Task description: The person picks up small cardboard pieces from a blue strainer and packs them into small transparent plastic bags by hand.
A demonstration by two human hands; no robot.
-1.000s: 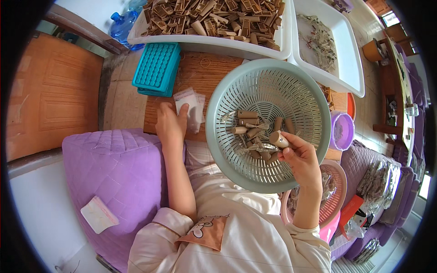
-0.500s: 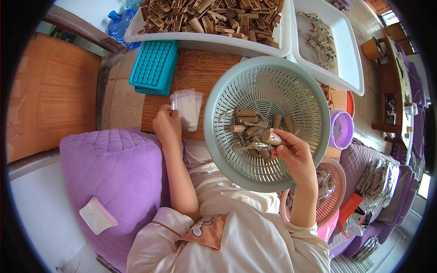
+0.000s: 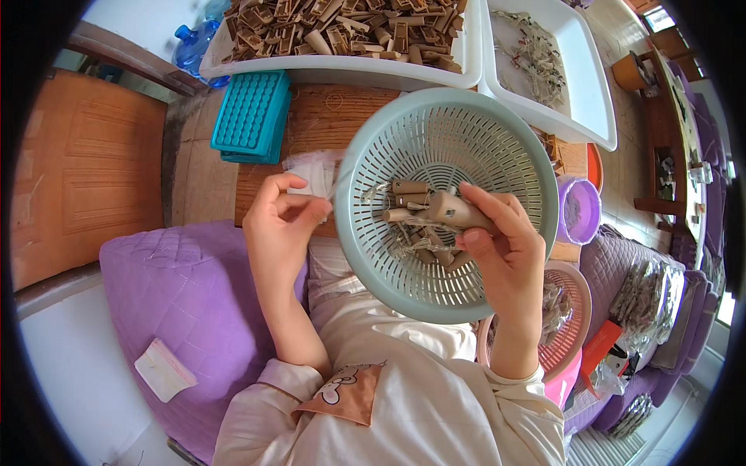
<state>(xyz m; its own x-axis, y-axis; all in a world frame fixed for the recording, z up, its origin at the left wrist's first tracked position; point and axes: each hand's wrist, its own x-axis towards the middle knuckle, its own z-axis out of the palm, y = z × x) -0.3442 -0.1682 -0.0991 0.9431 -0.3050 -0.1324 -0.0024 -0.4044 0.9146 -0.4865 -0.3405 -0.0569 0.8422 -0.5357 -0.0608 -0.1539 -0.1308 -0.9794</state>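
Note:
My right hand (image 3: 511,260) grips a tan, cork-shaped piece (image 3: 457,212) between thumb and fingers, over a large grey-green slotted basket (image 3: 357,260). Inside that basket lie several similar tan pieces (image 3: 409,186) with thin silvery wires bundled against them. To the basket's left, my left hand (image 3: 278,233) has thumb and forefinger pinched together on what looks like a clear plastic bag, thin and hard to see. Just beyond these fingers, a stack of clear bags (image 3: 315,172) lies on the wooden table (image 3: 342,116), partly covered by the hand.
A white tray (image 3: 342,65) heaped with brown plastic parts stands at the back, beside another white tray (image 3: 575,120) of wire bundles. Teal slotted trays (image 3: 249,116) are stacked at left. A purple bucket (image 3: 583,210) and a pink basket (image 3: 576,311) stand at right.
My left hand has drawn back from the bag stack toward the basket, its fingers pinched. My right hand has raised the tan piece slightly and turned it more sideways.

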